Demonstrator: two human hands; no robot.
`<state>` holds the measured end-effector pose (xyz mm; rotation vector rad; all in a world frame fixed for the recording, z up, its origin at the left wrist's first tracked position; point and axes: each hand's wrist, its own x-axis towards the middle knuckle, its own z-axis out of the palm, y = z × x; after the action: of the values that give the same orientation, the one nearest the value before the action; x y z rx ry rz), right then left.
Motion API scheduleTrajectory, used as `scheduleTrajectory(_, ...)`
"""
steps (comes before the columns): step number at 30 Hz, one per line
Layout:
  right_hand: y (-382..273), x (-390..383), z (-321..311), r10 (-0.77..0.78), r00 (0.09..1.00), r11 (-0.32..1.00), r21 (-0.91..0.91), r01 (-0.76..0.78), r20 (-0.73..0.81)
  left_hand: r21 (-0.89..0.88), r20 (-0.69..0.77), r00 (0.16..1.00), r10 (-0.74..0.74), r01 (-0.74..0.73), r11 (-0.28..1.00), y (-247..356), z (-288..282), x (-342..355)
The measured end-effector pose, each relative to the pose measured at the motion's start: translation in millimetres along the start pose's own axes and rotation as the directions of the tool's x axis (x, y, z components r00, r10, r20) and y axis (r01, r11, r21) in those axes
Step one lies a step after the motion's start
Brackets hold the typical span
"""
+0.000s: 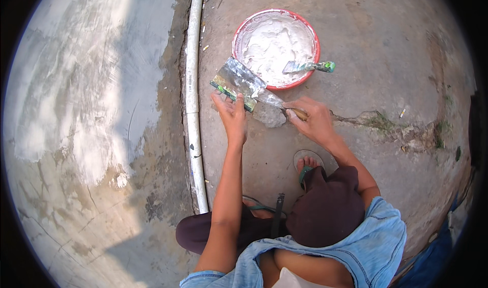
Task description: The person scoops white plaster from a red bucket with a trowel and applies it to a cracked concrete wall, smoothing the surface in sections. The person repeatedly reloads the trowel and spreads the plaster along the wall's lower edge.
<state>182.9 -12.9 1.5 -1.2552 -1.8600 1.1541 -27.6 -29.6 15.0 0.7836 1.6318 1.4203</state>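
While the right hand [315, 120] grips the wide knife [243, 82] by its handle and the left hand [231, 114] pinches its blade edge just below the putty bowl [239, 36], looks like blade-cleaning, next needs a steady scrape.

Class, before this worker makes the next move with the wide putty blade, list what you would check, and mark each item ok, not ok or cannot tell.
1. Right hand grips the handle of the wide blade: ok.
2. Left hand steadies the blade's far edge: ok.
3. Blade free of dried putty: not ok, it looks smeared.
4. Red basin holds white putty within reach: ok.
5. Small scraper rests on the basin rim: ok.
6. Putty consistency: cannot tell.
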Motion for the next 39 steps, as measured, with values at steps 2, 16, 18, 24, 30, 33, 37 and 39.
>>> scheduleTrajectory(2,-5,5,4,-0.049,0.997,0.999,0.008,0.05,-0.064,0.032,0.017,1.0,0.002,-0.003,0.999,-4,1,-4)
scheduleTrajectory(16,-10,2,7,-0.081,0.995,0.997,0.007,0.082,-0.061,-0.018,-0.1,0.994,-0.048,0.046,0.999,13,2,-10)
scheduleTrajectory(18,-9,10,13,-0.142,0.978,0.988,0.035,0.149,-0.155,-0.012,-0.089,0.996,0.0,-0.001,1.0,0,-1,-15)
scheduleTrajectory(24,24,28,-4,0.325,0.907,0.395,0.832,-0.388,0.269,-0.025,-0.235,0.972,-0.015,0.009,1.0,-22,-29,-7)
scheduleTrajectory(30,53,1,23,0.495,0.784,0.27,0.791,-0.549,0.375,-0.086,-0.275,0.96,-0.051,0.028,0.996,-20,-21,-13)
scheduleTrajectory(33,53,-18,11,0.558,0.752,0.375,0.703,-0.605,0.35,-0.066,-0.287,0.957,-0.047,0.029,0.997,-20,-31,-13)
scheduleTrajectory(37,46,-43,-13,0.555,0.759,0.395,0.695,-0.601,0.341,-0.096,-0.333,0.942,-0.03,-0.002,0.995,-18,-40,-9)
scheduleTrajectory(39,40,-51,-27,0.559,0.739,0.399,0.658,-0.638,0.377,-0.109,-0.353,0.936,-0.02,-0.02,0.994,-18,-45,-9)
